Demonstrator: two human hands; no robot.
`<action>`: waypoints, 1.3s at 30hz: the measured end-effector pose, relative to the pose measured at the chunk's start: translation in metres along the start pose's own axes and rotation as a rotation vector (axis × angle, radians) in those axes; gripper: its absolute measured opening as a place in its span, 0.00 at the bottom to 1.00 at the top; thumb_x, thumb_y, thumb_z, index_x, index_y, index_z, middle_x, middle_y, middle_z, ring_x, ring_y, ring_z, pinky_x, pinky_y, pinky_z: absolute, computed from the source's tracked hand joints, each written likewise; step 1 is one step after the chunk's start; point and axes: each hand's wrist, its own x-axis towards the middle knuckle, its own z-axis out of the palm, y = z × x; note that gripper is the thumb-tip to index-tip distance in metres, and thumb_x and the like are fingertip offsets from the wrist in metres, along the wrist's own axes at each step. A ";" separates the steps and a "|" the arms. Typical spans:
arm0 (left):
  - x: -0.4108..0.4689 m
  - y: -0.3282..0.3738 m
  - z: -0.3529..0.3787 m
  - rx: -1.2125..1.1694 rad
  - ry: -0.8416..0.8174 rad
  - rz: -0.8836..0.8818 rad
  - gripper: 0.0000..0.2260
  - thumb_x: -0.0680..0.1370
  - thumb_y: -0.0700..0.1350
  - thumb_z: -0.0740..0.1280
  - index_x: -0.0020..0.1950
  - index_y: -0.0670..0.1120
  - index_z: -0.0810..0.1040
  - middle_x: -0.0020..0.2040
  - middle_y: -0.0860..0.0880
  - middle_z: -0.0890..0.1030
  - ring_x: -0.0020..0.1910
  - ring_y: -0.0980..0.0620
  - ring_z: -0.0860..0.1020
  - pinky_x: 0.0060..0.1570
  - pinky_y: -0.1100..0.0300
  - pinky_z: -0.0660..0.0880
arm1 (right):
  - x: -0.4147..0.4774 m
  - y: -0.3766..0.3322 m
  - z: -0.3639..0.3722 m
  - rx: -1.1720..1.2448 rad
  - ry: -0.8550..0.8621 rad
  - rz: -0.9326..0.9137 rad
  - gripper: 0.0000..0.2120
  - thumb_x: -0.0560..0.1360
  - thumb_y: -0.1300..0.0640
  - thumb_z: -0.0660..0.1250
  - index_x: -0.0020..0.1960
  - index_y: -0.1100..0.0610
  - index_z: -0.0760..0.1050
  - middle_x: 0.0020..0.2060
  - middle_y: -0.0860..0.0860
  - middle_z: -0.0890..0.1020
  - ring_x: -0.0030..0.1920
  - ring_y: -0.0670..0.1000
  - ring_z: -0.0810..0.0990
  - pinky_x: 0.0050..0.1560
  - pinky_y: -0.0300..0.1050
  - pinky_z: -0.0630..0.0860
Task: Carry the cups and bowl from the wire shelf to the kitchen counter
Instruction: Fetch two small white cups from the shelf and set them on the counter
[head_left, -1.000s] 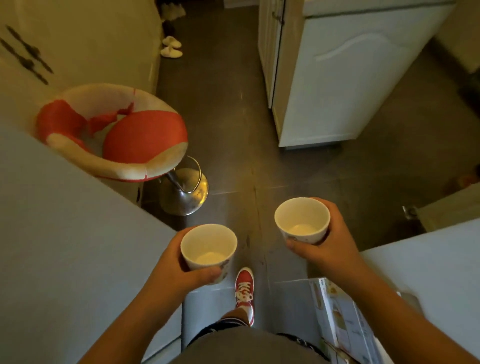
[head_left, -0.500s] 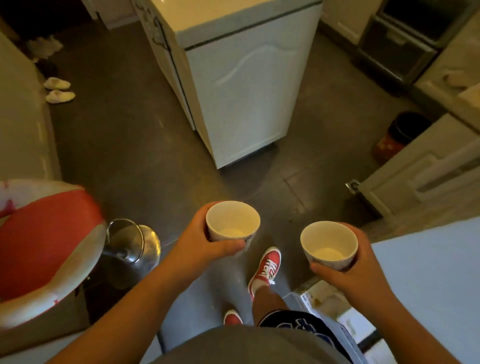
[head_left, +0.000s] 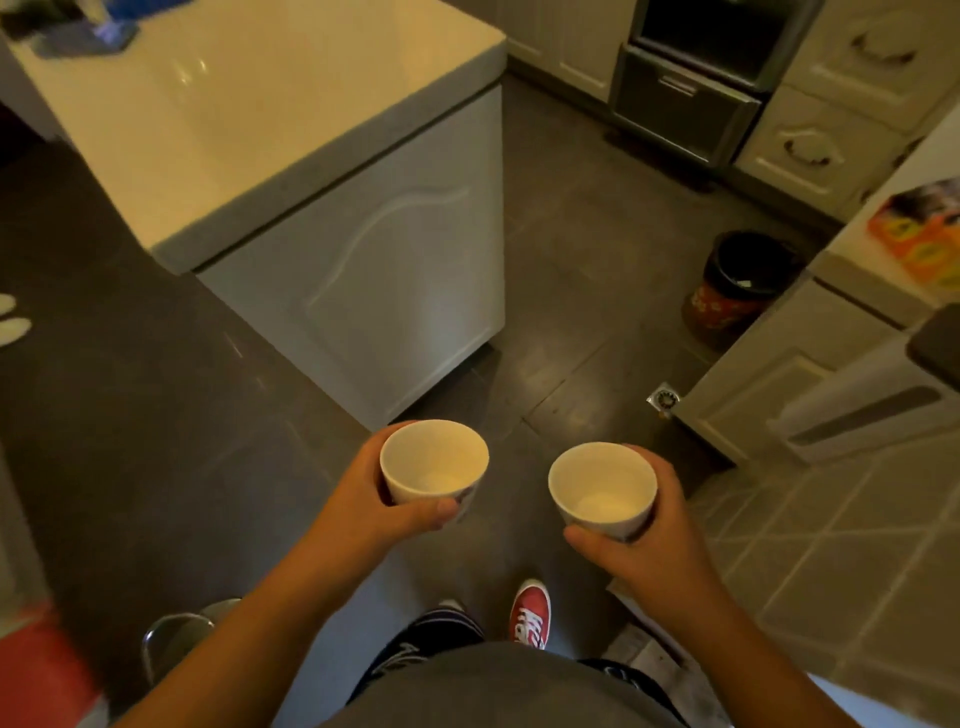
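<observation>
I hold two white cups upright in front of me above the dark floor. My left hand (head_left: 363, 506) wraps around the left cup (head_left: 434, 460), thumb across its near side. My right hand (head_left: 649, 540) grips the right cup (head_left: 602, 488) from the right and below. Both cups look empty inside. A white kitchen counter (head_left: 249, 119) with a glossy top stands ahead to the upper left, its near corner just beyond the left cup. The wire shelf and the bowl are out of sight.
A black and red bin (head_left: 737, 286) stands on the floor at right, beside white cabinets (head_left: 810, 374). A dark oven (head_left: 696, 78) sits at the back. A tiled surface (head_left: 852, 561) lies to my right. A red stool (head_left: 47, 670) is at the lower left. My red shoe (head_left: 530, 613) is below.
The view has swung right and moved forward: the counter now fills the upper left, the stool has slid to the lower left corner, and both cups stay held upright.
</observation>
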 end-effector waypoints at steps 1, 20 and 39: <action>0.011 0.002 -0.005 0.007 -0.005 -0.003 0.32 0.62 0.50 0.79 0.62 0.63 0.69 0.58 0.57 0.77 0.54 0.55 0.79 0.41 0.65 0.80 | 0.015 -0.005 0.004 0.002 0.009 0.001 0.40 0.58 0.55 0.82 0.61 0.37 0.65 0.57 0.33 0.73 0.57 0.33 0.74 0.46 0.26 0.75; 0.363 0.134 -0.002 0.083 -0.387 0.095 0.32 0.60 0.54 0.79 0.61 0.63 0.71 0.54 0.66 0.80 0.55 0.63 0.78 0.44 0.70 0.77 | 0.263 -0.066 -0.045 -0.004 0.370 0.150 0.44 0.60 0.63 0.82 0.69 0.48 0.65 0.61 0.47 0.75 0.60 0.47 0.74 0.59 0.46 0.75; 0.613 0.272 0.186 0.129 -0.352 0.094 0.32 0.62 0.51 0.81 0.61 0.59 0.71 0.51 0.67 0.80 0.52 0.65 0.78 0.43 0.71 0.77 | 0.513 -0.046 -0.259 -0.019 0.341 0.192 0.44 0.55 0.52 0.83 0.65 0.38 0.64 0.57 0.34 0.74 0.58 0.41 0.74 0.58 0.46 0.75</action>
